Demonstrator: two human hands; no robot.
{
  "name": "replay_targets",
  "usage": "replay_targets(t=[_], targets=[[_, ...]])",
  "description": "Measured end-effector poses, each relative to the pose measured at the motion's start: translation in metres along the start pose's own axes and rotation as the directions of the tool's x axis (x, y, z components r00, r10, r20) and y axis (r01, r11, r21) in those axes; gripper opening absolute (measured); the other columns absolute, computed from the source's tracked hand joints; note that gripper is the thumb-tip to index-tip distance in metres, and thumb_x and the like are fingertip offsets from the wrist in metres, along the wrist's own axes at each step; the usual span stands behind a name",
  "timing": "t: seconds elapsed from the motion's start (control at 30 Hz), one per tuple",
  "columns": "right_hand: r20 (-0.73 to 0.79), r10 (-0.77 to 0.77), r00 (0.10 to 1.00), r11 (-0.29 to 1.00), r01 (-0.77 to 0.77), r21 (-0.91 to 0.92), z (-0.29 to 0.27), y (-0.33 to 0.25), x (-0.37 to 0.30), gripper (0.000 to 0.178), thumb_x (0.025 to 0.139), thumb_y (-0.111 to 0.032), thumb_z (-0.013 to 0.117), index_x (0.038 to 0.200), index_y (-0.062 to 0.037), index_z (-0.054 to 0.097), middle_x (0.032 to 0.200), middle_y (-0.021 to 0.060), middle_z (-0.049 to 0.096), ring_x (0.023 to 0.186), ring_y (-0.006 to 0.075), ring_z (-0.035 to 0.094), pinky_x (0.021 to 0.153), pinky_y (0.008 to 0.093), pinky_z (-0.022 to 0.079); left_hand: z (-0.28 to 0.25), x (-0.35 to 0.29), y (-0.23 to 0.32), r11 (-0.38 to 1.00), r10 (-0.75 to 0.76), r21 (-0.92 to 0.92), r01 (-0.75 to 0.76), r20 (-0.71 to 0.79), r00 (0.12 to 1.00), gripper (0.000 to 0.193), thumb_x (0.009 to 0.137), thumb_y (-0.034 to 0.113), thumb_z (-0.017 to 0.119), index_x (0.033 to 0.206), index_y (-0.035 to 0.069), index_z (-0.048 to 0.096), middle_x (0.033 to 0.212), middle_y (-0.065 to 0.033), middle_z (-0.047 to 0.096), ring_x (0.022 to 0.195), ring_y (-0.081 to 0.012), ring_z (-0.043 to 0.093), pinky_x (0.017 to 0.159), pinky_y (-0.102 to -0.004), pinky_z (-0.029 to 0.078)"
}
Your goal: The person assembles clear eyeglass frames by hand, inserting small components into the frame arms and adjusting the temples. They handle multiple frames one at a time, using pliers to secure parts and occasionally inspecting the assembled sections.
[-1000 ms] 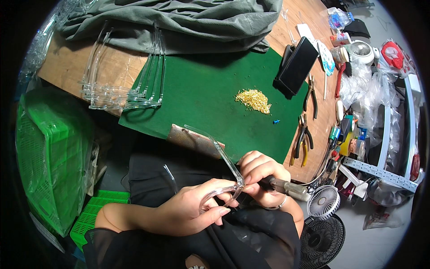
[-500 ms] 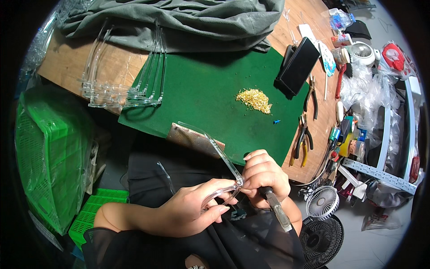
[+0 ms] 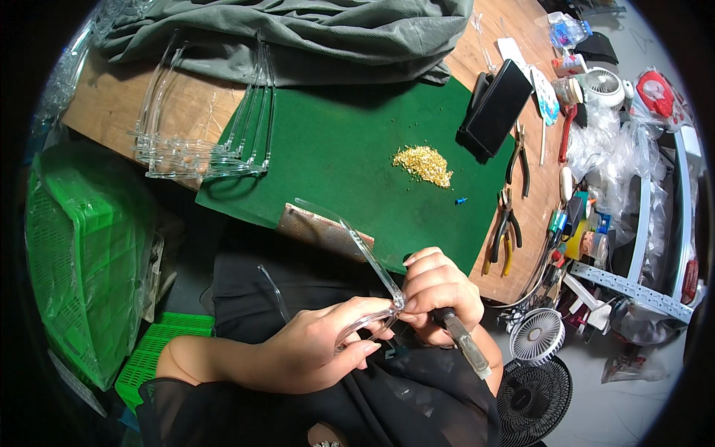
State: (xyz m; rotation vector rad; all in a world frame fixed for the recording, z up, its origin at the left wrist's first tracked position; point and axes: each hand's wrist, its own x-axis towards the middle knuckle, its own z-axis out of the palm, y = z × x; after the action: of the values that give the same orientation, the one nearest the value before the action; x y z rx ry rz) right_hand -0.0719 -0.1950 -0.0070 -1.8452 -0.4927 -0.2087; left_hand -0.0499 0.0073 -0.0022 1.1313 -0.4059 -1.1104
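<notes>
My left hand [image 3: 322, 344] is closed around a clear plastic eyeglass frame [image 3: 377, 277], its fingers wrapped over the front. One temple points up and away past the mat's near edge; the other temple [image 3: 273, 292] sticks out left of the hand. My right hand [image 3: 441, 298] grips a black-bodied tool with a pale, translucent end [image 3: 472, 353] pointing down toward my right forearm. Its working end is hidden by the fingers. The right thumb and fingertips meet the frame at the hinge corner, touching or very close to it.
A green mat [image 3: 328, 149] bears a pile of tiny gold-coloured screws [image 3: 422, 165] and a small blue piece [image 3: 461, 200]. Several clear eyeglass frames [image 3: 201, 158] stand at left. A black phone-like device [image 3: 497, 112] and pliers [image 3: 505, 227] lie at right. A textured block [image 3: 320, 229] sits at the near edge.
The tool's pale end has swung slightly to the right with a small turn of my right hand. My left hand and the eyeglass frame have hardly moved.
</notes>
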Motion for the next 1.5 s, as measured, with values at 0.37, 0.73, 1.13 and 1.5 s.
replay_targets(t=[0.37,0.73,1.13,1.5], targets=[[0.073,-0.070,0.995,0.974,0.083,-0.209,-0.004,-0.002,0.001,0.021,0.063,-0.005,0.070,0.081,-0.0051,0.058,0.074,0.0045,0.058,0.067,0.0213,0.055,0.067,0.0367,0.046,0.001,0.001,-0.003,0.996,0.038,0.082,-0.035,-0.038,0.999,0.043,0.083,-0.001,0.054,0.122,0.001,0.037,0.095,-0.0105,0.062,0.066,-0.0125,0.062,0.060,-0.0239,0.052],[-0.056,-0.041,0.998,0.995,0.036,-0.091,0.004,0.001,-0.002,0.015,0.072,-0.008,0.070,0.081,-0.0049,0.059,0.073,0.0048,0.059,0.066,0.0212,0.056,0.068,0.0369,0.047,0.000,0.001,-0.005,0.990,-0.008,-0.137,0.011,0.023,1.000,0.046,0.084,-0.002,0.053,0.126,-0.001,0.033,0.100,-0.0124,0.058,0.072,-0.0114,0.061,0.064,-0.0236,0.052],[-0.028,-0.027,0.999,0.999,0.026,-0.020,0.002,0.004,0.000,0.014,0.074,-0.008,0.069,0.082,-0.0041,0.058,0.072,0.0055,0.058,0.065,0.0211,0.056,0.065,0.0353,0.046,-0.001,0.002,-0.007,0.982,-0.004,-0.186,0.011,0.037,0.999,0.047,0.083,-0.003,0.052,0.126,-0.002,0.032,0.099,-0.0133,0.058,0.076,-0.0126,0.061,0.065,-0.0230,0.053],[-0.056,-0.017,0.998,0.997,0.013,-0.071,0.005,0.000,-0.001,0.012,0.075,-0.008,0.068,0.079,-0.0045,0.057,0.071,0.0052,0.058,0.064,0.0210,0.055,0.066,0.0353,0.046,-0.002,0.001,-0.008,0.985,0.004,-0.172,0.003,0.041,0.999,0.047,0.084,-0.002,0.052,0.126,-0.001,0.032,0.099,-0.0126,0.058,0.070,-0.0110,0.060,0.063,-0.0228,0.052]])
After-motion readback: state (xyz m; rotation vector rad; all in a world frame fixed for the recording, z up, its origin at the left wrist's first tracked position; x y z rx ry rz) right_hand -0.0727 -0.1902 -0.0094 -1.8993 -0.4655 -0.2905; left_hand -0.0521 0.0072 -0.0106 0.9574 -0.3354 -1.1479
